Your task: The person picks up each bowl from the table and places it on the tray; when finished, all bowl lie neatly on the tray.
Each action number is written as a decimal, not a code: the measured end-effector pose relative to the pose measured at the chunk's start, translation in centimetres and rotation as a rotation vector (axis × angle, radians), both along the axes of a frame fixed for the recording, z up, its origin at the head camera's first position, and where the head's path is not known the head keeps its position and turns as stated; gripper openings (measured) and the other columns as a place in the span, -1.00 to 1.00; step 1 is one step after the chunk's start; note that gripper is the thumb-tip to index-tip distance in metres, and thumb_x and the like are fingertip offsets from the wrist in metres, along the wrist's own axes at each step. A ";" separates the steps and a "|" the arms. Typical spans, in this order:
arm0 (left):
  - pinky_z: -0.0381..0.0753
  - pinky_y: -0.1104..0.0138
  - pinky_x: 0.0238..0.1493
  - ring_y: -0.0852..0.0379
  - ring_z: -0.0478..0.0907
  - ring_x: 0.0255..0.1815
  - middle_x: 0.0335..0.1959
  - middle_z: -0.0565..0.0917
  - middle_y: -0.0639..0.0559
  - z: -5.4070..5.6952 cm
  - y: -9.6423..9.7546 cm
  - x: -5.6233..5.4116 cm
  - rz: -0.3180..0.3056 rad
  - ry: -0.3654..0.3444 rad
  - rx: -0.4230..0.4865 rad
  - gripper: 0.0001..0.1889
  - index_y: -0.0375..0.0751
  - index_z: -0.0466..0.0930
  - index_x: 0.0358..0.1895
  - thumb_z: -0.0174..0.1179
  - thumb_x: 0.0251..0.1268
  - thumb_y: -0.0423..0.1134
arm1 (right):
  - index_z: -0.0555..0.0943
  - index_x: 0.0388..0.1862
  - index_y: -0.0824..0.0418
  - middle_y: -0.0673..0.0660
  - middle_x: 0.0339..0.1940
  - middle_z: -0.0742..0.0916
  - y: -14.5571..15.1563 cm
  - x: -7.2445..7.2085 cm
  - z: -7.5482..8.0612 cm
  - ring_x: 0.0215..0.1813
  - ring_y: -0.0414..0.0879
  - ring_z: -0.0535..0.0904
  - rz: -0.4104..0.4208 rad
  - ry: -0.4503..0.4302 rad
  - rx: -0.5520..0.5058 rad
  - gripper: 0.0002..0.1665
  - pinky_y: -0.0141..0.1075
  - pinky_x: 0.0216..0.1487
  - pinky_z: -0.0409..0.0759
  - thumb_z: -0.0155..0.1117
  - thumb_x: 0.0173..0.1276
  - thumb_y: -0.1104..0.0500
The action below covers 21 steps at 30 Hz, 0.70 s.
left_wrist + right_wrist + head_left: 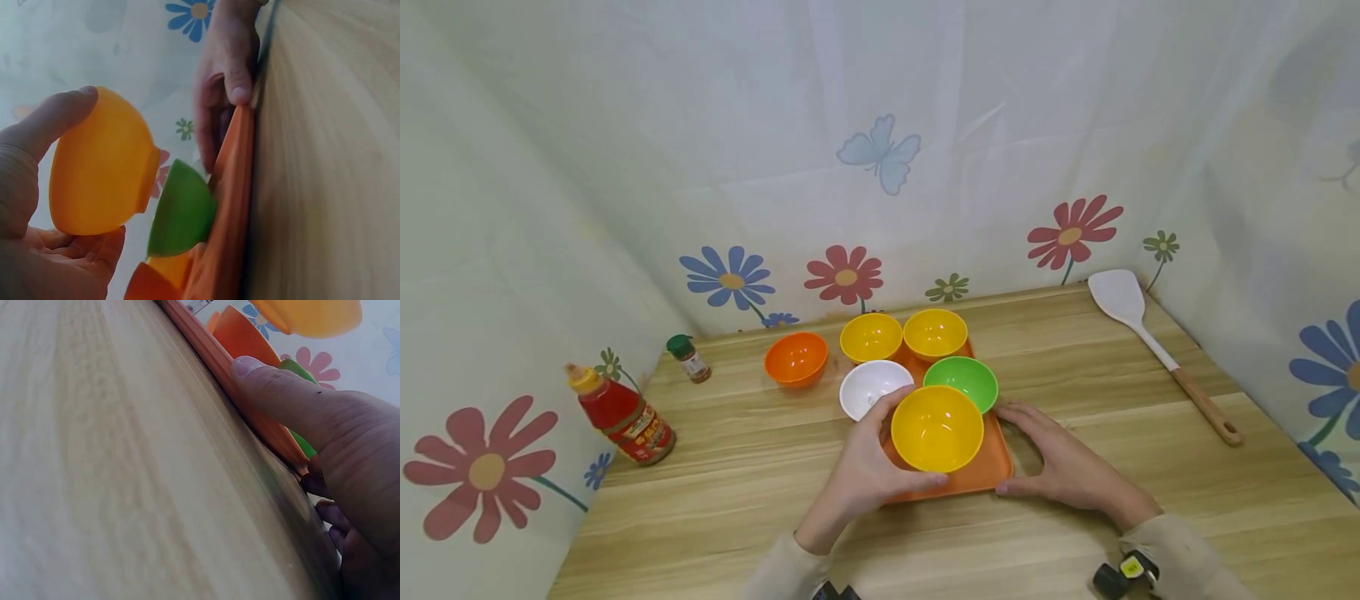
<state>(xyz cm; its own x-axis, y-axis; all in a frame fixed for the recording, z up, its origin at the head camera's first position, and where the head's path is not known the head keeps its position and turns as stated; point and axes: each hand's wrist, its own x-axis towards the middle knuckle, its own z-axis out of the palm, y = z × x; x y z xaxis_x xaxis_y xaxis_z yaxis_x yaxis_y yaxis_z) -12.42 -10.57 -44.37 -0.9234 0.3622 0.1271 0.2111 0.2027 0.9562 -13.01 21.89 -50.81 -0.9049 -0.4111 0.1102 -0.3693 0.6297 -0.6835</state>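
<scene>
My left hand (872,467) grips a yellow bowl (937,429), thumb on its near side and fingers around the left. In the left wrist view that yellow bowl (103,165) is raised above the orange tray (234,187), tilted. My right hand (1063,458) rests at the tray's right edge, its thumb (269,381) touching the rim near the front corner. On the tray (981,477), a white bowl (868,390) and a green bowl (966,379) stand in front of two more yellow bowls (871,337) (936,333).
An orange bowl (796,360) stands left of the tray on the wooden table (737,500). Further left are a red sauce bottle (628,421) and a small green-capped jar (690,360). A white spatula (1150,337) with a wooden handle lies at the right. Flowered curtains (880,225) surround the table.
</scene>
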 end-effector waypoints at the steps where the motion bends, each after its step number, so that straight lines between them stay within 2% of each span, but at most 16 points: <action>1: 0.44 0.00 0.67 0.14 0.56 0.47 0.50 0.58 0.17 -0.2 0.2 0.1 -0.013 -0.009 0.003 0.17 0.00 0.35 0.68 0.86 -0.08 -0.15 | 0.35 0.78 0.05 0.20 0.77 0.40 0.0 0.0 0.0 0.73 0.32 0.33 -0.001 0.001 0.001 0.37 0.46 0.65 0.31 0.69 0.15 -0.51; 7: 0.47 0.04 0.64 0.18 0.55 0.47 0.51 0.55 0.24 -1.0 1.6 0.4 -0.037 -0.047 -0.067 0.18 -0.01 0.31 0.72 0.83 -0.01 -0.03 | 0.36 0.77 0.03 0.20 0.76 0.41 0.0 0.0 0.0 0.73 0.31 0.33 -0.008 0.012 0.011 0.37 0.47 0.64 0.30 0.67 0.13 -0.54; 15: 0.57 0.10 0.57 0.15 0.60 0.40 0.48 0.59 0.17 -2.1 2.4 1.0 -0.030 0.002 -0.171 0.17 0.04 0.36 0.68 0.83 -0.07 0.08 | 0.35 0.77 -0.05 0.11 0.75 0.43 0.0 -0.1 -0.2 0.72 0.28 0.35 0.000 0.009 0.006 0.36 0.49 0.62 0.32 0.62 0.13 -0.60; 21: 0.61 0.15 0.53 0.17 0.62 0.36 0.45 0.62 0.17 -2.8 2.7 1.0 -0.023 0.018 -0.184 0.19 0.04 0.39 0.66 0.84 -0.14 0.10 | 0.34 0.77 -0.07 0.12 0.76 0.41 0.1 -0.1 -0.5 0.73 0.29 0.34 0.003 0.017 0.005 0.36 0.51 0.61 0.33 0.62 0.13 -0.60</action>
